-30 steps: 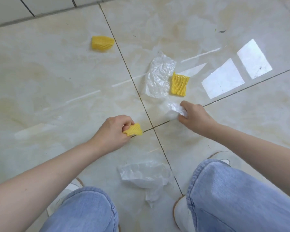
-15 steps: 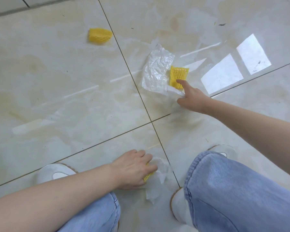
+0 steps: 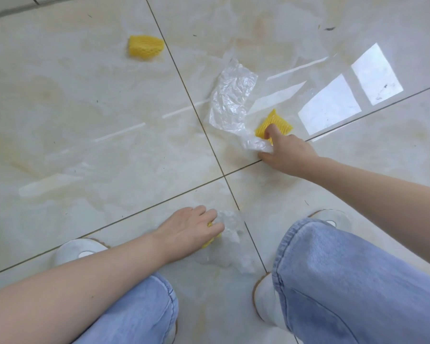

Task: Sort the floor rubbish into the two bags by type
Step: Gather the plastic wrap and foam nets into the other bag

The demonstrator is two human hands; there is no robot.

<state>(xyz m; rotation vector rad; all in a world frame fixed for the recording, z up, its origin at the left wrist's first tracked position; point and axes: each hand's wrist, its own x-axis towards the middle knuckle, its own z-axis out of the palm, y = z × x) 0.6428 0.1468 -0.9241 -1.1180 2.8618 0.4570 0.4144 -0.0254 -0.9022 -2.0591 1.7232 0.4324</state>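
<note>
My left hand [image 3: 191,229] is low between my knees, closed over a yellow foam net piece [image 3: 210,240], with its fingertips at a crumpled clear plastic bag [image 3: 230,232] on the floor. My right hand [image 3: 287,152] reaches forward. Its index finger presses on a second yellow foam net [image 3: 277,121], and the other fingers pinch a clear plastic scrap [image 3: 255,144]. This scrap touches a larger crumpled clear plastic sheet [image 3: 233,98]. A third yellow foam net [image 3: 145,46] lies alone at the far left.
The floor is glossy cream tile [image 3: 85,145] with dark joints that cross near the middle. My knees in blue jeans [image 3: 345,281] and white shoes [image 3: 77,250] fill the lower edge. Bright window reflections [image 3: 333,105] lie at the right.
My left hand brought its yellow net back from the tile joint to the bag between my feet. My right hand reached out to the farther net, which has shifted and turned under the finger.
</note>
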